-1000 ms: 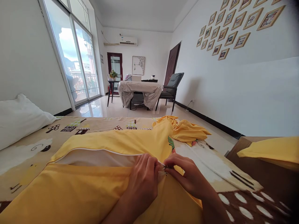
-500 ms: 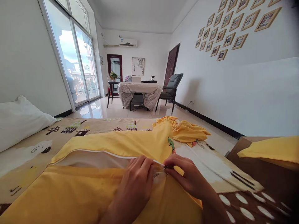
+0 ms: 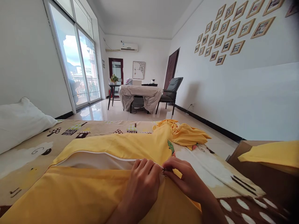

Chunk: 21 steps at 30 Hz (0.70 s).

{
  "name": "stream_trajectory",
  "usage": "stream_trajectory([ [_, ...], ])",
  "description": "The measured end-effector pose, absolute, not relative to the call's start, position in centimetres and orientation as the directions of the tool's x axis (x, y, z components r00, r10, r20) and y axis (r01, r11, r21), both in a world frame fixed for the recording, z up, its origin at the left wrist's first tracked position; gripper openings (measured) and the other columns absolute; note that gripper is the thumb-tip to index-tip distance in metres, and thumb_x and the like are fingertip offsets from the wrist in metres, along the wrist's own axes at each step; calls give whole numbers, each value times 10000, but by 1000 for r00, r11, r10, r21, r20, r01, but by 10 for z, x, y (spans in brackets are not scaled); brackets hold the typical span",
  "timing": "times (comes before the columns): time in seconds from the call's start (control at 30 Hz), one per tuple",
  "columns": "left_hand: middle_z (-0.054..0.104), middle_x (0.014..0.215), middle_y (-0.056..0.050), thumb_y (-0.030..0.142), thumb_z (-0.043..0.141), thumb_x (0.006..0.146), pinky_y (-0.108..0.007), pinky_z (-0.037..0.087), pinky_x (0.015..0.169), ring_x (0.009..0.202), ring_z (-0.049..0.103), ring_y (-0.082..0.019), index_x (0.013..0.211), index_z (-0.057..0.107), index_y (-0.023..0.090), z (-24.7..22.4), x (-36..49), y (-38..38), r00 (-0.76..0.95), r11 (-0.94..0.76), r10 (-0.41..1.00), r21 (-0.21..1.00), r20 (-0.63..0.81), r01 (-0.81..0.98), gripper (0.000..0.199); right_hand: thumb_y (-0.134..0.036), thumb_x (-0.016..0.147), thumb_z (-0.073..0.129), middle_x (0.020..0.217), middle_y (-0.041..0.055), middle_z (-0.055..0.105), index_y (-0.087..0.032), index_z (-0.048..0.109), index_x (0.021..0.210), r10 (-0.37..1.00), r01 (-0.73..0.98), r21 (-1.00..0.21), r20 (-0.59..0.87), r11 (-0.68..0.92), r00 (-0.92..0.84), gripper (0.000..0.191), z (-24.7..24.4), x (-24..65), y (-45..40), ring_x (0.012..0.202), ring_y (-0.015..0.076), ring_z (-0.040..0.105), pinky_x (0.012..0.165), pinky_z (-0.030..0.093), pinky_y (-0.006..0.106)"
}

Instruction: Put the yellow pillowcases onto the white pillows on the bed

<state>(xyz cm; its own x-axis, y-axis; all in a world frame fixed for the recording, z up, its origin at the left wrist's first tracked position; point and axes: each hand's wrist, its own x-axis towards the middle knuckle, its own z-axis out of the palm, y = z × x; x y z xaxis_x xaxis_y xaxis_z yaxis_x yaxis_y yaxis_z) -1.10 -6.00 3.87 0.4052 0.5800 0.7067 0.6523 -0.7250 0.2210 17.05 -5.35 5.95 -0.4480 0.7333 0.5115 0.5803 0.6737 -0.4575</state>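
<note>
A yellow fabric cover (image 3: 93,183) lies across the bed, with a long zipper opening edged in white (image 3: 98,152). White material (image 3: 93,160) shows inside the gap. My right hand (image 3: 184,175) pinches a small dark zipper pull at the right end of the opening. Close beside it, my left hand (image 3: 144,180) is closed over the edges of the opening, its fingers curled into the fabric. What lies under the left fingers is hidden. The cover's far part (image 3: 161,140) bears a green leaf print and trails into a crumpled yellow heap (image 3: 189,133).
The patterned blanket (image 3: 210,174) covers the bed under the cover. A white pillow (image 3: 23,124) rests at the left. At the right, yellow cloth (image 3: 273,152) hangs over a brown box (image 3: 247,155). Beyond the bed stand a draped table (image 3: 140,90) and a dark chair (image 3: 171,90).
My left hand has shifted slightly right, closer to my right hand. My right hand keeps its pinch at the zipper's end. The view has tilted up a little.
</note>
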Motion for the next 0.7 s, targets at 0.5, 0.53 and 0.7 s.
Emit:
stream_trajectory([
  [0.5,518,733,-29,48,402,840,-328,327,683,704,468,-194,723,448,191,43,-16,-60,292,-591,640,212,711,778,191,-228,900,491,742,21,630,-190,584,822,748,586,-473,504,657,-432,127,59,170,-53,702,148,576,650,453,258],
  [0.53,521,720,-29,42,407,828,-333,323,682,698,471,-199,711,451,192,44,-18,-59,273,-553,649,194,710,811,195,-230,899,494,745,22,632,-190,585,822,750,585,-476,501,656,-432,125,59,170,-53,704,149,578,649,454,257],
  [0.7,547,637,-30,79,437,834,-369,293,684,648,477,-217,657,487,199,47,-30,-55,245,-395,700,78,671,915,220,-246,900,500,755,29,641,-191,591,827,757,592,-480,492,647,-430,128,59,170,-53,711,155,583,643,454,258],
])
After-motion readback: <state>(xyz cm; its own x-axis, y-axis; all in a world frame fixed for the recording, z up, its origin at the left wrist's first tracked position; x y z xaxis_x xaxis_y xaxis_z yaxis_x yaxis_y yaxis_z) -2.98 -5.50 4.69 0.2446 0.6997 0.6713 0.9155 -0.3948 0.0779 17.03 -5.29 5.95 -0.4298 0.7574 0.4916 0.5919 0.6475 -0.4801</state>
